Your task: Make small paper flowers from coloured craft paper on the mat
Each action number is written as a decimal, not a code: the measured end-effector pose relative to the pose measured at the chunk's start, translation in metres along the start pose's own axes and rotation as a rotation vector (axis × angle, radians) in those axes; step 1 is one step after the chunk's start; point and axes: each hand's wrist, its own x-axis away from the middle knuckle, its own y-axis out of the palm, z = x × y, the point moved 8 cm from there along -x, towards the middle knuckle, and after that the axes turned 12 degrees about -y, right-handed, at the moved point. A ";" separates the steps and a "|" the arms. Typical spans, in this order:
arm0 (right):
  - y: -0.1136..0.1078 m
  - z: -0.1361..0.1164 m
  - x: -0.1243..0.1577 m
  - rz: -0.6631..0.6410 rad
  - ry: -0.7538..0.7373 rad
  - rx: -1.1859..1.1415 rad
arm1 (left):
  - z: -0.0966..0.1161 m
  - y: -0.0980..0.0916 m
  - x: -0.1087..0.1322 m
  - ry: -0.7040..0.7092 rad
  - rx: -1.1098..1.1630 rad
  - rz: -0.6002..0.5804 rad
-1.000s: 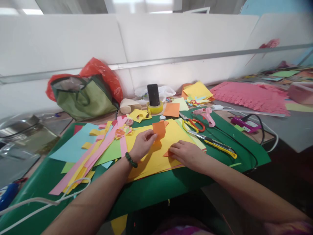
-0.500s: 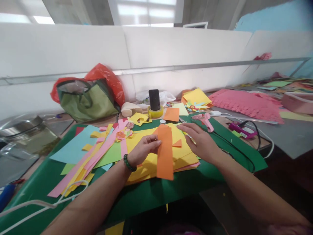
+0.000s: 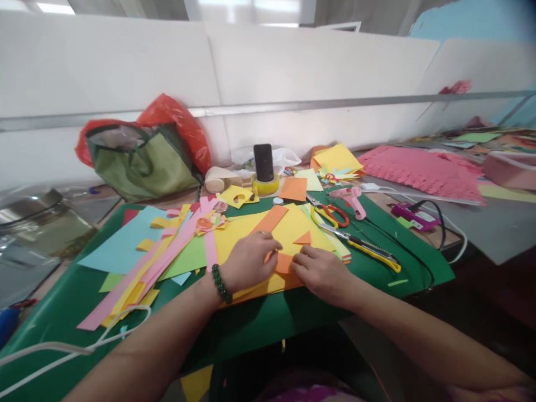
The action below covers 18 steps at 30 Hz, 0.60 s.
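While both hands in the head view meet over the near part of the yellow paper stack (image 3: 288, 226), the step under way looks like folding or creasing an orange piece (image 3: 285, 264) of paper, which lies on that stack between them. The left hand (image 3: 251, 259) has its fingers curled almost closed, thumb and forefinger seeming to pinch the paper; the right hand (image 3: 324, 273) bends its fingers tightly together on the opposite edge, apparently gripping it, though its thumb is hidden. Farther back on the stack, an orange strip (image 3: 271, 219) lies slantwise; whether it joins the held paper cannot be told, as the left hand covers its near end. An orange triangle (image 3: 302, 239) rests on the stack's right part. To the right of the stack are the scissors (image 3: 335, 216) and the utility knife (image 3: 372, 251). The next move probably calls for lining up the edges and pressing firmly against the stack.
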 end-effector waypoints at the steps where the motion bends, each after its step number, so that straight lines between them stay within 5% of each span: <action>1: 0.009 0.000 0.003 -0.055 0.019 -0.041 | 0.009 0.012 0.006 0.031 -0.065 -0.111; 3: 0.020 0.003 0.010 -0.129 0.060 -0.154 | 0.023 0.032 0.021 0.083 -0.205 -0.277; 5: 0.025 0.010 0.015 -0.143 0.109 -0.298 | 0.029 0.041 0.031 0.092 -0.291 -0.317; 10: 0.033 0.037 0.023 -0.083 0.324 -0.683 | 0.024 0.047 0.041 0.190 -0.204 -0.253; 18: 0.049 0.056 0.028 -0.082 0.597 -0.859 | 0.002 0.037 0.040 0.214 0.069 -0.074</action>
